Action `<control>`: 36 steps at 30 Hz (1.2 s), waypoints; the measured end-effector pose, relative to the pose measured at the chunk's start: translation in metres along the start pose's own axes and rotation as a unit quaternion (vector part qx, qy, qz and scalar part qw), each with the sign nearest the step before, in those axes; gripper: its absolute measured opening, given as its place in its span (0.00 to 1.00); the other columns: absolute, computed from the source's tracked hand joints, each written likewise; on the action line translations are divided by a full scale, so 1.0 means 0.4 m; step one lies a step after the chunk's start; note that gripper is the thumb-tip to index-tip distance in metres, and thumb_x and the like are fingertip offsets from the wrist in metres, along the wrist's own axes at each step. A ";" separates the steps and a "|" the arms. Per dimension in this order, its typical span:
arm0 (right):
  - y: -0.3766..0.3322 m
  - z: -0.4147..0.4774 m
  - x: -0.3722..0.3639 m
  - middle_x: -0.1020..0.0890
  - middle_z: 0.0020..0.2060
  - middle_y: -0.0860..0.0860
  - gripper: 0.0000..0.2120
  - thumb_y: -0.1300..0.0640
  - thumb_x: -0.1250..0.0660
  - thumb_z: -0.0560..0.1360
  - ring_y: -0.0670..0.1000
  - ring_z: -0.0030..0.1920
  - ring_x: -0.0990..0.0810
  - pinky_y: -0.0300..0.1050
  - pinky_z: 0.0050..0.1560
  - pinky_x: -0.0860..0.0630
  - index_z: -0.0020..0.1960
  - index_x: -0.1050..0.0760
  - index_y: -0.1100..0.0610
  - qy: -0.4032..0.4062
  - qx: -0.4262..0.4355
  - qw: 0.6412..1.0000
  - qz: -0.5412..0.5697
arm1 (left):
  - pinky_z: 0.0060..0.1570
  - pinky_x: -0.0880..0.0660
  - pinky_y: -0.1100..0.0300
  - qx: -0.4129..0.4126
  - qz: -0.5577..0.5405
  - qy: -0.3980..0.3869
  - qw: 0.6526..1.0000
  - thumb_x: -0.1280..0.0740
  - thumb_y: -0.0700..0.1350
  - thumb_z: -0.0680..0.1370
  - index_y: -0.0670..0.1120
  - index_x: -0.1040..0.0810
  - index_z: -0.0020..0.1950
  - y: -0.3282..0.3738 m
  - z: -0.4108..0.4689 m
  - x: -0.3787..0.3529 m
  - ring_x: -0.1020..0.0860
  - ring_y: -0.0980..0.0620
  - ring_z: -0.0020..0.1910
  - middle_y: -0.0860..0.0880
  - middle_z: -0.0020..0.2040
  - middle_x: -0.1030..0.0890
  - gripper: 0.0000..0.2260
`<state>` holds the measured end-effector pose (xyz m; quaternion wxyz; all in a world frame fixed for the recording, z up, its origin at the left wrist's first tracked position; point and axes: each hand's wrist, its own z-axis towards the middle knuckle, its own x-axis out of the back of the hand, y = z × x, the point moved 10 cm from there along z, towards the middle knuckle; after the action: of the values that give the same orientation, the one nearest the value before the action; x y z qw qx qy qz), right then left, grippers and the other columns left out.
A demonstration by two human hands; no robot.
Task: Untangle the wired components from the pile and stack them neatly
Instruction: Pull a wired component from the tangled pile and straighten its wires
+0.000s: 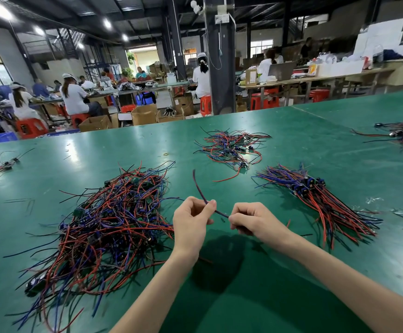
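One strand held just left of the neat stack [316, 198]

Left hand [192, 221] and right hand [255, 221] each pinch the purple wired strand [221, 213] in a narrow grip. Its long axis slants up and away from the stack, so the right hand is nearer; its component probably hides in that fist.

Bare green table [231, 284] lies between the tangled pile [104, 227] leftward and the neat stack [316, 195] rightward.

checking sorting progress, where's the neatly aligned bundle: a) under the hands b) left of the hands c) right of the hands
c, the aligned bundle lies right of the right hand; the tangled pile sits left of the left hand
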<state>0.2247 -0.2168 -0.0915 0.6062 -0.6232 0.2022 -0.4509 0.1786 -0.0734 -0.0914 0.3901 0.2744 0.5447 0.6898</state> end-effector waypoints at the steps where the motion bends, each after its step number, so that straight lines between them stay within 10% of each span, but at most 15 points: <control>1: 0.002 -0.001 -0.002 0.24 0.29 0.55 0.11 0.56 0.35 0.69 0.51 0.31 0.30 0.41 0.32 0.36 0.28 0.25 0.51 -0.003 -0.004 1.000 0.004 | 0.31 0.27 0.64 -0.058 0.063 -0.006 0.996 0.28 0.39 0.73 0.46 0.29 0.33 0.025 -0.002 -0.003 0.28 0.51 0.31 0.50 0.30 0.26 0.13; 5: 0.012 0.001 -0.005 0.25 0.29 0.57 0.18 0.67 0.37 0.74 0.46 0.26 0.30 0.36 0.28 0.37 0.27 0.27 0.54 -0.014 -0.022 0.998 0.052 | 0.32 0.31 0.62 -0.233 0.209 -0.013 0.950 0.28 0.40 0.74 0.51 0.36 0.33 0.098 -0.031 -0.024 0.33 0.57 0.28 0.54 0.27 0.29 0.19; 10: 0.010 0.001 0.001 0.26 0.26 0.54 0.14 0.66 0.36 0.72 0.45 0.23 0.32 0.34 0.24 0.38 0.28 0.28 0.57 -0.001 -0.037 0.993 0.109 | 0.30 0.27 0.63 -0.040 0.002 -0.006 0.999 0.26 0.40 0.72 0.45 0.32 0.32 0.032 -0.002 -0.005 0.28 0.55 0.25 0.55 0.25 0.29 0.16; 15: 0.014 0.000 0.008 0.25 0.26 0.53 0.18 0.68 0.39 0.74 0.45 0.24 0.32 0.34 0.24 0.38 0.27 0.29 0.56 0.008 -0.054 0.985 0.161 | 0.30 0.25 0.65 0.095 -0.192 -0.037 0.976 0.30 0.38 0.74 0.45 0.29 0.36 -0.007 0.001 -0.026 0.29 0.58 0.26 0.50 0.29 0.21 0.10; 26: 0.004 -0.012 -0.023 0.24 0.26 0.50 0.09 0.59 0.36 0.65 0.45 0.24 0.31 0.34 0.25 0.37 0.26 0.29 0.54 -0.029 -0.065 0.979 0.188 | 0.30 0.30 0.59 -0.064 0.052 -0.024 0.996 0.26 0.41 0.72 0.35 0.32 0.36 0.031 0.023 0.009 0.33 0.53 0.28 0.50 0.27 0.30 0.16; 36: 0.008 -0.010 0.004 0.25 0.26 0.50 0.16 0.68 0.40 0.74 0.45 0.24 0.32 0.33 0.24 0.38 0.29 0.31 0.58 -0.001 -0.064 0.985 0.159 | 0.28 0.27 0.67 0.059 -0.134 0.008 0.989 0.30 0.41 0.75 0.47 0.29 0.38 -0.002 0.039 0.042 0.26 0.60 0.27 0.49 0.35 0.16 0.10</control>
<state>0.2234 -0.2208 -0.0947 0.6291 -0.6211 0.3265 -0.3345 0.1821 -0.0509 -0.0888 0.4578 0.2158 0.6196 0.5999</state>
